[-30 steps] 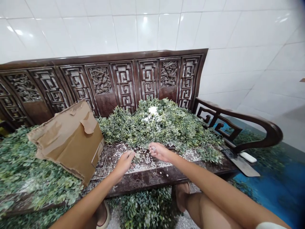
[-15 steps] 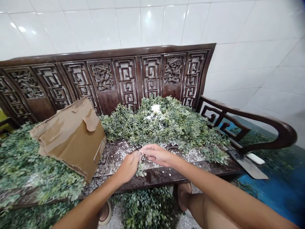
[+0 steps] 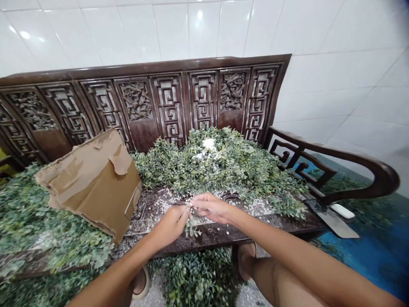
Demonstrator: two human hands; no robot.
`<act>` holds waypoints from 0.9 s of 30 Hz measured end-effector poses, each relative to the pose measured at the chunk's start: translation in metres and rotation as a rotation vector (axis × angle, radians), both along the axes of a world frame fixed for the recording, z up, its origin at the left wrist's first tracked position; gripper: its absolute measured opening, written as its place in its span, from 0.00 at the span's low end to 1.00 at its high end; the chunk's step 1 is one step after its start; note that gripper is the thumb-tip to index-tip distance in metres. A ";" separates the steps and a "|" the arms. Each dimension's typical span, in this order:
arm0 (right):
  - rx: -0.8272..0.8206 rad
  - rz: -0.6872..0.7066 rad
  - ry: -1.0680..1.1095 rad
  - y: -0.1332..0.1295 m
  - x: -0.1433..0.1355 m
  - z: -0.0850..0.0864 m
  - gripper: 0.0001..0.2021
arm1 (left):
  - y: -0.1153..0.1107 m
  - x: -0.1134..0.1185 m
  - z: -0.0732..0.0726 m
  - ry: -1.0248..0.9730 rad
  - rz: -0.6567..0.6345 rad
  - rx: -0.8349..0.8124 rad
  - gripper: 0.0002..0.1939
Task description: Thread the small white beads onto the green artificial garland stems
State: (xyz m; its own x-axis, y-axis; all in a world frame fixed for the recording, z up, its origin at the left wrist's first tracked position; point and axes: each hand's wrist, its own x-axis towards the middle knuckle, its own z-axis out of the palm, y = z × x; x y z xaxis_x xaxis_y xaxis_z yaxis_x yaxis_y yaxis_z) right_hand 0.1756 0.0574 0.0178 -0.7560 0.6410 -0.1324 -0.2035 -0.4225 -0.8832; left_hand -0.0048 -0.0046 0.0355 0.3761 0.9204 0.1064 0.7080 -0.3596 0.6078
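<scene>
The sprig (image 3: pixel 192 230) could slip or twist: the left hand (image 3: pixel 171 222) seems to pinch it narrowly near the top, while its leaves hang free over the near part of the bench (image 3: pixel 204 242). The right hand (image 3: pixel 212 208) meets it from the right, fingertips drawn close together, and a tiny white piece shows where the 2 hands meet; whether the right fingers grip it, I cannot tell. Something that small could drop, and among the loose white bits (image 3: pixel 257 206) strewn over the seat it would be hard to pick out. A sleeve-free forearm sweeping sideways could push bits off the near edge, where 2 lie apart from the rest. Just beyond the hands, the leaf heap (image 3: pixel 172 170) limits reach to the far side, with a white pile (image 3: pixel 209 144) on top that a knock could spill. On the left, the cardboard (image 3: pixel 96 187) stands tilted among more leaves and might topple if bumped. On the right, near the armrest (image 3: pixel 351 157), a broad blade (image 3: pixel 338 222) juts past the seat beside a white block (image 3: pixel 342 211); catching it could cut or tip it off.
</scene>
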 end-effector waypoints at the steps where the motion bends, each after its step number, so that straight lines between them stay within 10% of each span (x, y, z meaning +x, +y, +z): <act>1: -0.001 0.002 0.001 0.000 0.000 0.000 0.16 | 0.000 -0.001 0.000 0.024 -0.008 0.015 0.18; 27: -0.225 -0.278 -0.064 -0.016 -0.023 0.003 0.16 | -0.011 0.012 0.016 0.695 0.088 0.022 0.16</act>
State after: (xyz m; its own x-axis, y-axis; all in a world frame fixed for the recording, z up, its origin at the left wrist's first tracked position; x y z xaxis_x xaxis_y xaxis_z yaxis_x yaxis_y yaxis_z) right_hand 0.1530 0.0416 0.0206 -0.5422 0.7705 -0.3351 -0.2850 -0.5438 -0.7894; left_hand 0.0074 -0.0158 0.0518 0.2881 0.9509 -0.1128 0.9570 -0.2902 -0.0029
